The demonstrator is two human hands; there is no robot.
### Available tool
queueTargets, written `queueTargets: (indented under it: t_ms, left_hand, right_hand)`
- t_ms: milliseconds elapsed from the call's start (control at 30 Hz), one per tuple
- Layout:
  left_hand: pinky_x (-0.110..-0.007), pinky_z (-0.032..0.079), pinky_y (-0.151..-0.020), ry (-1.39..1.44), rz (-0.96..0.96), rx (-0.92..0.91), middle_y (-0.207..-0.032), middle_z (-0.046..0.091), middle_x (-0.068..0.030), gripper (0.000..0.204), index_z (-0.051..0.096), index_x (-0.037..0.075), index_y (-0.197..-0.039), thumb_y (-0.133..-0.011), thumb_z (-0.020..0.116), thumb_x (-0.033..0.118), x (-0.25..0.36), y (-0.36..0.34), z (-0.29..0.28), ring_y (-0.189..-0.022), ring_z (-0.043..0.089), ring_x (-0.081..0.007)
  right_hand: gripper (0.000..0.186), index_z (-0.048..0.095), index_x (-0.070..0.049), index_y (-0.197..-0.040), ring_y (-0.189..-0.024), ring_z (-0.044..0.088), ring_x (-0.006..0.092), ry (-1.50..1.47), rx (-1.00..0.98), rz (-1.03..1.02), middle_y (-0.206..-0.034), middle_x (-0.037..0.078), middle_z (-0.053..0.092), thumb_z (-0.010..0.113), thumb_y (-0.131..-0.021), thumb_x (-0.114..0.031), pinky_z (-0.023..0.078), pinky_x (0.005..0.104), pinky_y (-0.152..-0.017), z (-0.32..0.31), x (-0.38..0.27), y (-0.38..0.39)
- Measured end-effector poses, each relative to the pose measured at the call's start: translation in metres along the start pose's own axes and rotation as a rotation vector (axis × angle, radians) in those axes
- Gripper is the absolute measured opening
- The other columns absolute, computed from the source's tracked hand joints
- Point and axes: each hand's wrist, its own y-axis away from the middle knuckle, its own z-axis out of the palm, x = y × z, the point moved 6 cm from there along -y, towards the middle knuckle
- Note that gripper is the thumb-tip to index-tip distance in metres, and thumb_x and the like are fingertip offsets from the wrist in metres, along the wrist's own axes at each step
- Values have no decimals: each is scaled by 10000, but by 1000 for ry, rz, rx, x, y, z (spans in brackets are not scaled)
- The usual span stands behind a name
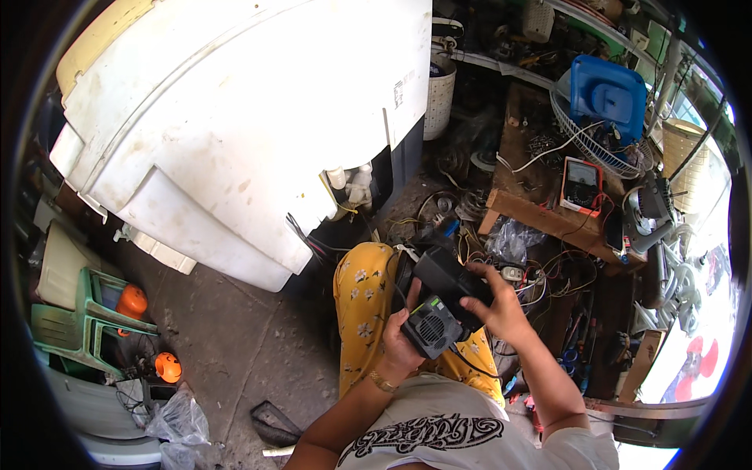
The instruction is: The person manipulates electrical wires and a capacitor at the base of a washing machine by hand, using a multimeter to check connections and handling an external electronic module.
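Observation:
Over my yellow flowered trouser legs (pixel 356 305), my left hand (pixel 399 345) is closed round a black boxy device (pixel 433 329) with a round vented grille, a green label and a black cord. My right hand (pixel 492 304) grips a plain black housing (pixel 441 276) just above it; whether the two are joined I cannot tell. A big dirty white plastic appliance body (pixel 219 133) stands in front of me at the upper left, with loose wires at its lower edge.
A wooden bench (pixel 521 204) at the right bears a red-cased multimeter (pixel 582 186), a wire basket and a blue plastic container (pixel 607 94). Tangled wires and tools lie below. Green plastic chairs (pixel 70 333), orange round objects (pixel 168 366) and plastic bags (pixel 176 419) are at the left.

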Motion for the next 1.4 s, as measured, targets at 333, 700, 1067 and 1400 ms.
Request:
queueTargets:
  t_ms: [333, 700, 1067, 1400]
  left_hand:
    - [-680, 355, -1014, 216, -179, 280, -1160, 624, -158, 502, 539, 102, -1229, -927, 441, 491, 40, -2, 50, -1147, 575, -338]
    - [-740, 297, -1016, 6, -167, 195, -1311, 535, -217, 547, 539, 33, -1268, -900, 543, 437, 52, -47, 80, -1299, 450, -391]
    - [-489, 462, -1034, 61, -20, 175, -1237, 603, -179, 499, 529, -7, -1261, -936, 491, 369, 38, -27, 70, -1168, 584, -321]
    - [-423, 494, -931, -106, 64, 357, -1161, 649, -74, 413, 618, 106, -1155, -908, 508, 418, 36, -7, 62, -1081, 616, -247]
  right_hand:
    - [490, 545, -26, -1241, -864, 701, 225, -1063, -224, 773, -1032, 128, 684, 601, -909, -382, 595, 367, -671, -20, 64, -36]
    - [570, 413, -57, -1394, -798, 673, 373, -1399, -230, 657, -1236, 280, 548, 389, -970, -437, 608, 462, -579, -61, 83, -73]
    - [856, 399, -28, -1414, -888, 654, 405, -1488, -325, 293, -1286, 274, 535, 604, -779, -564, 552, 442, -741, -7, 63, 6]
    - [839, 345, 12, -1358, -1092, 615, 303, -1209, -94, 204, -1224, 234, 571, 688, -713, -402, 509, 395, -945, 2, 20, 6]
